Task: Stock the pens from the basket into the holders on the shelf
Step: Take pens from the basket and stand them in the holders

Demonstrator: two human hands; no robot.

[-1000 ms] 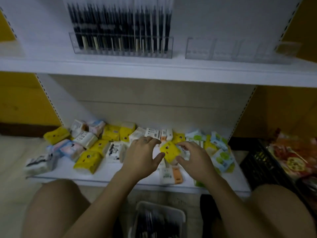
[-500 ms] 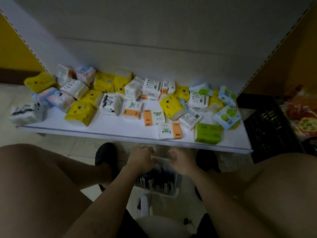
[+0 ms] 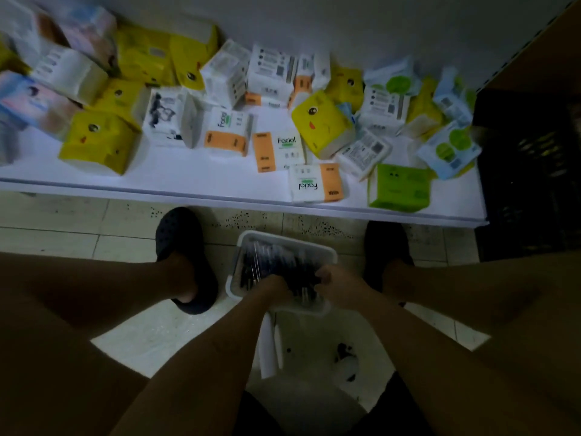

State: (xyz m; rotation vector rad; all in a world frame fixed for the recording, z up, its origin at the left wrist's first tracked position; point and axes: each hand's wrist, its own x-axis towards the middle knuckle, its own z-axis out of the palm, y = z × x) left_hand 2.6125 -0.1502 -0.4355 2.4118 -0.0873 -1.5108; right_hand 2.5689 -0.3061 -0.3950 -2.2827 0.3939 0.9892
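Left grip (image 3: pixel 274 286) & right grip (image 3: pixel 338 280) are digging into pens (image 3: pixel 273 262) in basket (image 3: pixel 284 239) beneath; can't tell if grasping. Prob. lots remaining.

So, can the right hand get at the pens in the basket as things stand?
Likely yes: the right hand is down in the open basket among the pens, with nothing covering them. Grip unclear.

Dim light; tiled floor (image 3: pixel 63 234); white shelf (image 3: pixel 188 180); black crate (image 3: pixel 531 171) right.

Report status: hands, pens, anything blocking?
Left hand buried among pens in basket, grip unclear. Right hand curled on pens. Holders out of view; nothing blocking basket.
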